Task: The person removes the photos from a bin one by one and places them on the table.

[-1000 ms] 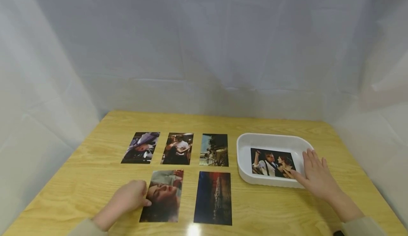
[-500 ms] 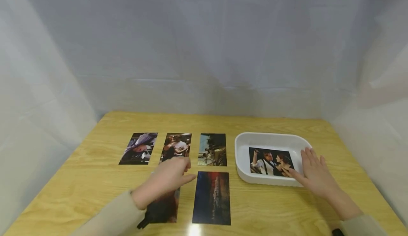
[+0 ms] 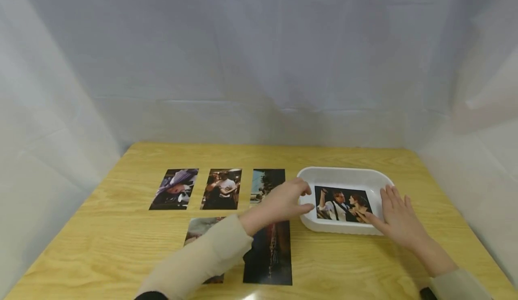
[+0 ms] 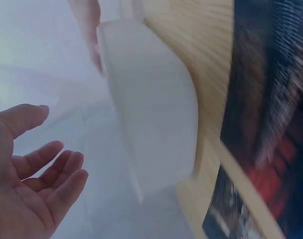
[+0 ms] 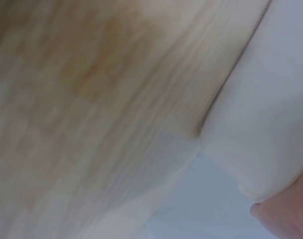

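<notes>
A white tray (image 3: pixel 344 170) with rounded corners holds one photo (image 3: pixel 344 204) of a couple. My left hand (image 3: pixel 285 201) hovers at the tray's left rim; in the left wrist view this hand (image 4: pixel 42 189) has loosely bent fingers and nothing in them, beside the tray's outer wall (image 4: pixel 151 109). Along the right rim lies my right hand (image 3: pixel 402 223), fingers straight and thumb over the inside. The right wrist view catches only a bit of that hand (image 5: pixel 288 211) against the tray (image 5: pixel 266 89). Under my left arm, a dark ship photo (image 3: pixel 279 259) is partly covered.
Left of the tray lie a purple-toned photo (image 3: pixel 175 190), a photo of a dancing pair (image 3: pixel 221 190) and a deck-scene photo (image 3: pixel 265 178) in a row. Another photo (image 3: pixel 198 228) is mostly hidden by my left sleeve. White cloth (image 3: pixel 259 66) surrounds the wooden table (image 3: pixel 101 237).
My left hand has moved right from the front-left photo, across the photos, to the tray's left rim. It brought no photo along. My right hand has stayed on the tray.
</notes>
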Tool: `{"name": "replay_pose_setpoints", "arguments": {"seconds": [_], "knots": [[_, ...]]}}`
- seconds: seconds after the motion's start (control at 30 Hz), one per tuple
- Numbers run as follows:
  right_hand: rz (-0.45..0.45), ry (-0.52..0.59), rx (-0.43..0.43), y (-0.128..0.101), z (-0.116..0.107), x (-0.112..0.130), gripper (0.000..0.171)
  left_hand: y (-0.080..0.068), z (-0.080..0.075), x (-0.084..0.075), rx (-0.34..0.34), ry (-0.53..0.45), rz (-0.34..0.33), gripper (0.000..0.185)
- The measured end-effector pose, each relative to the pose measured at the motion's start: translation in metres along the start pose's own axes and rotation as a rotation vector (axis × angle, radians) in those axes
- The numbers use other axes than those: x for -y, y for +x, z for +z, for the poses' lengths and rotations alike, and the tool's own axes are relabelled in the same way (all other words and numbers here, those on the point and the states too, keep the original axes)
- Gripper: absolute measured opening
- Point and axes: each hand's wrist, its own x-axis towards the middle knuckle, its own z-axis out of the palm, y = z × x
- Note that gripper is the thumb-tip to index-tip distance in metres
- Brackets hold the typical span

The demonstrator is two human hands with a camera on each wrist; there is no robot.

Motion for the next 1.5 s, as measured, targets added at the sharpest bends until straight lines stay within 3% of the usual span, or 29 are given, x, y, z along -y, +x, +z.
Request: {"name": "replay_pose_setpoints", "arguments": {"seconds": [0.17, 0.33, 0.43, 0.53, 0.7, 0.93, 1.17, 1.5], "knots": [[-0.015, 0.002, -0.015, 0.001, 0.004, 0.001, 0.081, 0.028, 0.025, 0.000, 0.012, -0.039, -0.013, 0.034], [-0.017, -0.005, -0.017, 0.001, 0.006, 0.002, 0.080, 0.051, 0.046, 0.001, 0.036, -0.055, -0.099, 0.049], [-0.007, -0.003, -0.002, 0.001, 0.006, 0.003, 0.081, 0.061, 0.057, 0.000, 0.072, 0.044, -0.141, 0.059], [0.005, 0.000, 0.008, 0.001, 0.005, 0.003, 0.081, 0.068, 0.067, -0.001, 0.110, 0.174, -0.137, 0.066], [0.008, 0.003, 0.005, 0.001, 0.004, 0.002, 0.082, 0.075, 0.077, -0.002, 0.147, 0.331, -0.123, 0.067], [0.018, 0.002, 0.011, 0.000, 0.004, 0.001, 0.081, 0.082, 0.086, -0.003, 0.255, 0.385, -0.195, 0.061], [0.016, -0.003, 0.010, 0.000, 0.005, -0.001, 0.081, 0.084, 0.087, -0.005, 0.298, 0.373, -0.233, 0.045], [0.020, -0.013, 0.006, 0.001, 0.004, -0.003, 0.082, 0.087, 0.084, -0.006, 0.305, 0.329, -0.270, 0.057]]}}
